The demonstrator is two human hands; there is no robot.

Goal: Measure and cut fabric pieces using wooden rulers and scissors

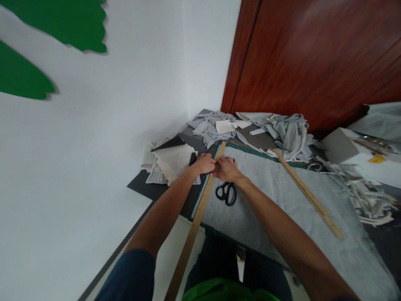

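A long wooden ruler (pixel 202 205) lies slantwise along the left edge of a grey fabric sheet (pixel 260 200), its near end jutting past the table edge. My left hand (pixel 204 163) is closed at the ruler's far part, fingers pressed together against its left side. Right beside it, my right hand (pixel 228 168) reaches over the ruler from the fabric side, its fingers curled. Something small and dark shows at those fingers, too small to name. Black-handled scissors (pixel 226 193) rest on the fabric just below my right hand, their blades hidden under it.
A second wooden ruler (pixel 308 192) lies across the fabric to the right. A green cutting mat (pixel 242 148) shows beneath the sheet. Folded cloth pieces (pixel 173 161) are stacked at left, grey scraps (pixel 209 127) behind. A white box (pixel 341 146) stands at right, near loose offcuts (pixel 369 198).
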